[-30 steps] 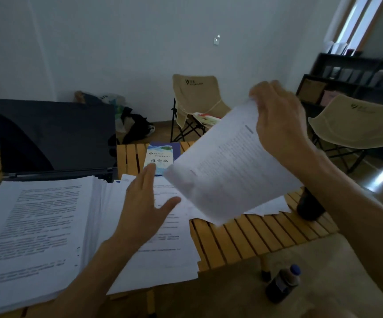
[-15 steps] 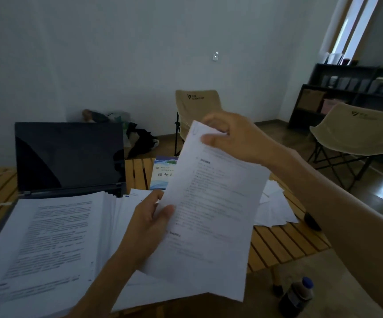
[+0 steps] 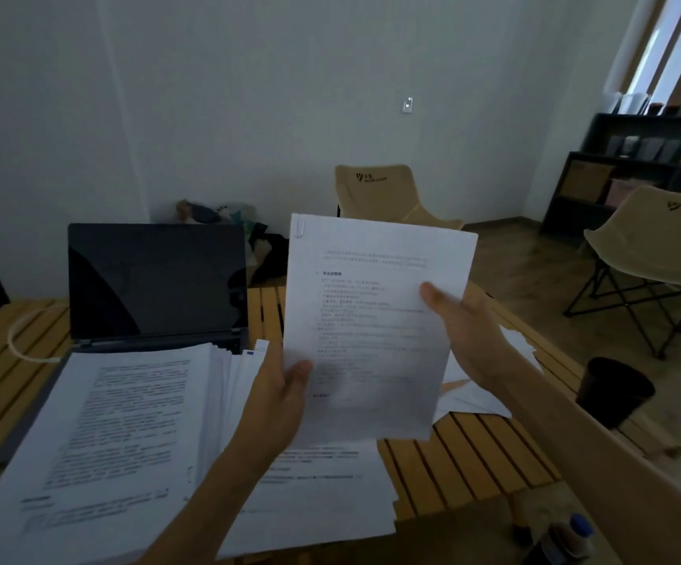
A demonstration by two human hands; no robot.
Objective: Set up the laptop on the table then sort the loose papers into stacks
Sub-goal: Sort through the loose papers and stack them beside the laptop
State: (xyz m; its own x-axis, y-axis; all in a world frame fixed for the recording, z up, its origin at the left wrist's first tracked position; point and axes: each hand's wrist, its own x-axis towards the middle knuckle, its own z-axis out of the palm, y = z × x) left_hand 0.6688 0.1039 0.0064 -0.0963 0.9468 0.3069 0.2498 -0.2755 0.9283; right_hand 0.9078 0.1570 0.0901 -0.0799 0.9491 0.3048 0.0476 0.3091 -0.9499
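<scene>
Raised upright since the earlier frame, the clipped document [image 3: 375, 320] is gripped at its lower edges by left hand [image 3: 279, 395] and right hand [image 3: 467, 334], above the stacked papers [image 3: 126, 442].

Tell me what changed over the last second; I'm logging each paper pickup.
The clipped document swung upright in front of the person. The left hand took its lower left edge; the right hand shifted from top edge to right side. Laptop and big stack stayed put.
</scene>
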